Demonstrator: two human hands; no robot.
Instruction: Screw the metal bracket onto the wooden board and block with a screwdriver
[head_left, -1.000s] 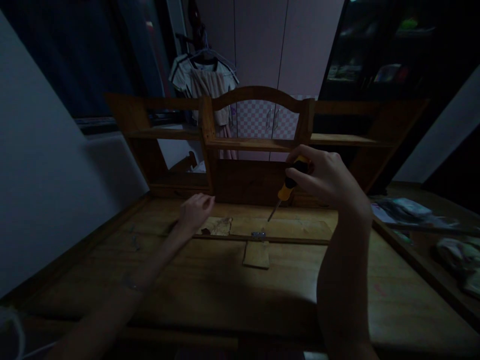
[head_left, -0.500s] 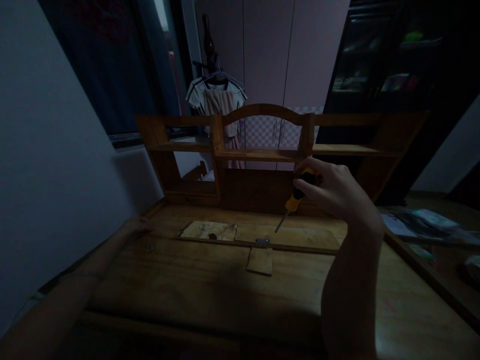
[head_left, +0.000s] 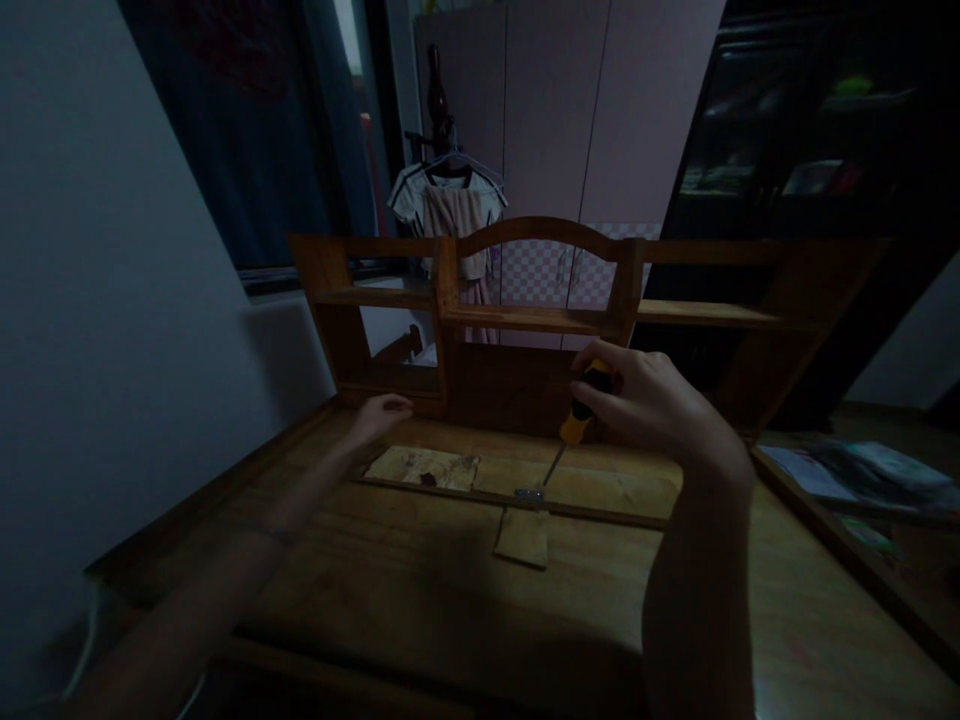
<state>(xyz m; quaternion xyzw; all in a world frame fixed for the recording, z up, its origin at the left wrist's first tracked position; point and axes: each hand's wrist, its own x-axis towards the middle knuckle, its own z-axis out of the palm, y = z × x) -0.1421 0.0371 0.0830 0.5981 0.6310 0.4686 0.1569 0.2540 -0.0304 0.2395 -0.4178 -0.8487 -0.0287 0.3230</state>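
My right hand [head_left: 626, 395] grips a screwdriver [head_left: 576, 425] with a yellow and black handle, its shaft slanting down to the left. The tip is at the right end of a small metal hinge-like plate [head_left: 529, 495], which sits where a pale wooden strip [head_left: 577, 485] meets the desktop. My left hand [head_left: 382, 415] hovers over the desk's back left part, thumb and fingers pinched together; whatever is between them is too small to make out. Just in front of the plate lies a small square wood piece [head_left: 523, 537]. A torn, stained patch [head_left: 424, 468] shows on the strip's left part.
A wooden shelf unit [head_left: 540, 318] rises along the back of the desk [head_left: 420, 600]. Papers [head_left: 862, 470] lie beyond the raised right edge. A wall [head_left: 150, 300] borders the left, and clothes [head_left: 450, 200] hang behind the shelves.
My left hand has moved right and up from the desk's left side, its fingers now pinched. My right hand has lowered the screwdriver leftward, bringing its tip to the metal plate. The view has shifted slightly.
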